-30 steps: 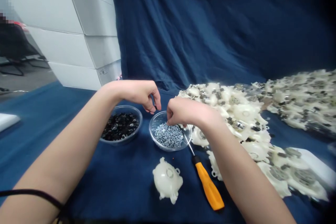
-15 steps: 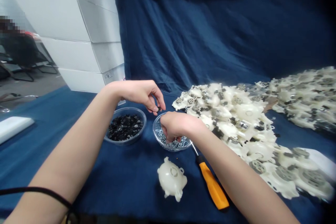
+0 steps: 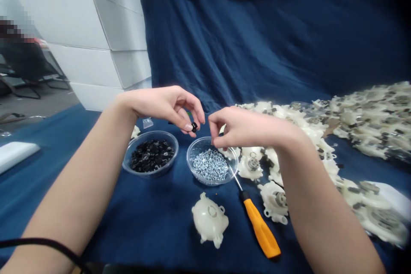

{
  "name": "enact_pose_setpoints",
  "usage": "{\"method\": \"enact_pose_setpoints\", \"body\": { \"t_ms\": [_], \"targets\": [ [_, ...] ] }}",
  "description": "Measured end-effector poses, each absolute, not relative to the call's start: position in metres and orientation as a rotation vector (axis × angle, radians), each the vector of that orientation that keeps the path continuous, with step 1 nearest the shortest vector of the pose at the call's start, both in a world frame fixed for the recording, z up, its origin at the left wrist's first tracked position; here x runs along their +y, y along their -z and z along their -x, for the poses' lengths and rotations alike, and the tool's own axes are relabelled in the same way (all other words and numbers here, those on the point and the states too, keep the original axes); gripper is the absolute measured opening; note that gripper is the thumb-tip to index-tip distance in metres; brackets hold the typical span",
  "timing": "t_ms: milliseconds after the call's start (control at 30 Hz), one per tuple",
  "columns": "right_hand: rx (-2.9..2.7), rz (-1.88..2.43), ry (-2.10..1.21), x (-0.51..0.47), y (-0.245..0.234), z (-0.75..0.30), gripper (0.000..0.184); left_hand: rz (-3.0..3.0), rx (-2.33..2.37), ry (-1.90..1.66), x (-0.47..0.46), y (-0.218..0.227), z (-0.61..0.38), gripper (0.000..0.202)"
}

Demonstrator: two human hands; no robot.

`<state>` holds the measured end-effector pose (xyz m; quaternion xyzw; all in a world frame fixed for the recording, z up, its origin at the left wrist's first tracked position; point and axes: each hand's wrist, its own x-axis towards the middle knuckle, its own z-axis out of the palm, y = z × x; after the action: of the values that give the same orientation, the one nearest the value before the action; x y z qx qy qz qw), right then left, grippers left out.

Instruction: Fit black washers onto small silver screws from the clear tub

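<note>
The left hand (image 3: 168,106) pinches a small black part (image 3: 194,127). The right hand (image 3: 239,126) curls over a bowl (image 3: 205,182) of screws (image 3: 210,165); whether it grips anything is unclear.

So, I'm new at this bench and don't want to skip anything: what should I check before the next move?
1. Left hand holding a small black part: ok, at the fingertips.
2. Right hand holding a screw: cannot tell.
3. Screws in the clear bowl: ok.
4. Cream plastic housing within view: ok, on the blue cloth.
5. Orange-handled screwdriver in hand: not ok, handle on the cloth.
</note>
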<state>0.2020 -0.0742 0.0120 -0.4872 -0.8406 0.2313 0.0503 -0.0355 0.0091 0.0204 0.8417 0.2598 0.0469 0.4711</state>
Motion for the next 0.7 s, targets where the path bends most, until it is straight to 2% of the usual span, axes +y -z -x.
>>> {"method": "enact_pose_setpoints", "body": {
  "t_ms": [100,367,500,700],
  "targets": [
    [-2.490,1.379,-0.673,-0.080,-0.019,-0.207,0.006,-2.031,0.575,-0.154,0.009,-0.020,0.035,0.036],
    [-2.328,1.189,-0.260,-0.082,-0.030,-0.217,0.012,-2.012,0.614,-0.218,0.006,-0.023,0.033,0.039],
    [-2.338,1.091,-0.262,-0.081,-0.028,-0.214,0.018,-2.027,0.653,-0.307,0.009,-0.021,0.031,0.039],
    [-2.339,1.045,-0.199,-0.080,-0.028,-0.213,0.016,-2.103,0.667,-0.449,0.016,-0.018,0.031,0.046]
  ]
}}
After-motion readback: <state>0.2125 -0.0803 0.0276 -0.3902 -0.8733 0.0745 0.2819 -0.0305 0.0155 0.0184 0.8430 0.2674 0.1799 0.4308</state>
